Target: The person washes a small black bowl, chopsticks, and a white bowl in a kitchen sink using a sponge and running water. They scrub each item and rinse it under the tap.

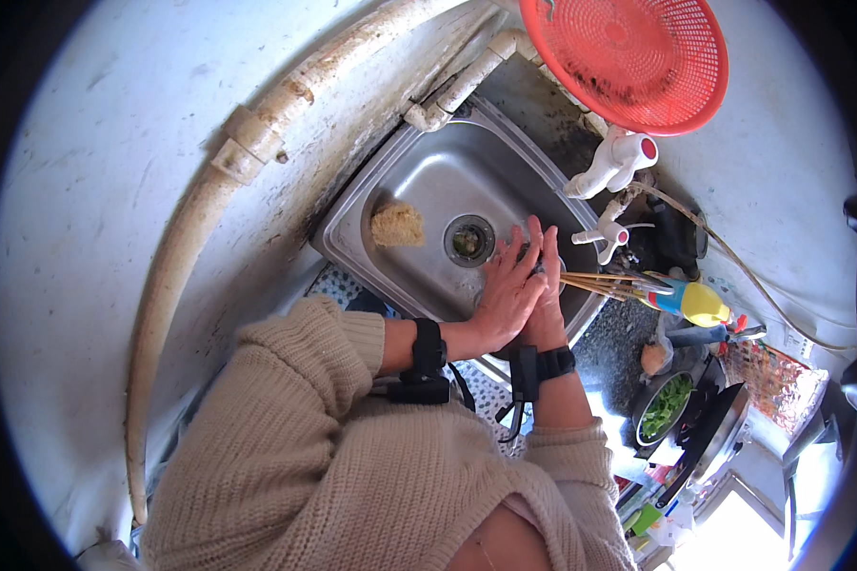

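My left hand (pixel 508 296) lies flat against my right hand (pixel 548 303) above a stainless steel sink (pixel 428 175). Both palms are turned inward and hidden, and the fingers point away from me with small gaps between them. Several wooden chopsticks (pixel 600 283) stick out to the right from behind my right hand. Whether my palms hold their other ends cannot be seen. Part of a pale curved rim (pixel 562 265) shows beside my right hand, mostly covered. A tan scrubbing pad (pixel 398 225) rests in the sink, left of the drain (pixel 469 241), which holds some debris.
A white tap (pixel 614 160) and a smaller tap (pixel 603 235) flank the sink's right side, below a red plastic colander (pixel 625 53). On the right counter (pixel 603 342) are a yellow-and-blue bottle (pixel 700 303) and a bowl of chopped greens (pixel 664 407). A thick pipe (pixel 207 193) follows the left wall.
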Demonstrator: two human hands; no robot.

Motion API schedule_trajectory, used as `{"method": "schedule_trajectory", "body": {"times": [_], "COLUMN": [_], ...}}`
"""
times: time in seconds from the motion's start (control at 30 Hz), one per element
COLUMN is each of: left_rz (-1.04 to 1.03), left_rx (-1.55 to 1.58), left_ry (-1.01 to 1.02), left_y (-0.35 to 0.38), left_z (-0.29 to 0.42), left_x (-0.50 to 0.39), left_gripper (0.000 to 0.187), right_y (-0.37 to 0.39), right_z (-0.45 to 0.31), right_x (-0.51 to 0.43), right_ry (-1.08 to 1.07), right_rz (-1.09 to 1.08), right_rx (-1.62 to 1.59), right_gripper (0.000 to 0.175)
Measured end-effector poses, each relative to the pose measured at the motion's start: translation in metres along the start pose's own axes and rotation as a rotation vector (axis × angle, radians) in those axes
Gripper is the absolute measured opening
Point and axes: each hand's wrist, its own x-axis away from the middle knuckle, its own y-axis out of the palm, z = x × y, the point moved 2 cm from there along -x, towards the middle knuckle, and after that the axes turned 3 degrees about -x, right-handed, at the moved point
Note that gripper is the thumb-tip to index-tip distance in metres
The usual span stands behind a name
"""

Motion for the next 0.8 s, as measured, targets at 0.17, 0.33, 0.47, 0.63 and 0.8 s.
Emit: {"method": "schedule_trajectory", "body": {"times": [0.17,0.33,0.47,0.63,0.8], "left_rz": [0.132,-0.030,0.025,0.055,0.077], "left_rx": [-0.172,-0.078,-0.011,0.108,-0.122], "left_ry": [-0.166,0.008,-0.178,0.054,0.026], "left_y": [-0.015,-0.007,-0.010,-0.018,-0.014], "left_z": [-0.009,0.007,-0.008,0.005,0.014], "left_x": [-0.019,-0.003,-0.020,-0.013,-0.010], "left_gripper": [0.035,0.049,0.052,0.052,0.043], "right_y": [0.004,0.002,0.009,0.008,0.004], "right_z": [0.002,-0.017,-0.009,-0.010,-0.007], "right_x": [0.003,0.001,0.005,0.005,0.008], "right_ry": [0.434,0.092,0.353,0.188,0.225], "right_rz": [-0.091,0.045,-0.049,-0.210,-0.078], "right_rx": [-0.531,-0.269,-0.420,-0.370,-0.383], "right_gripper": [0.050,0.062,0.046,0.061,0.058]}}
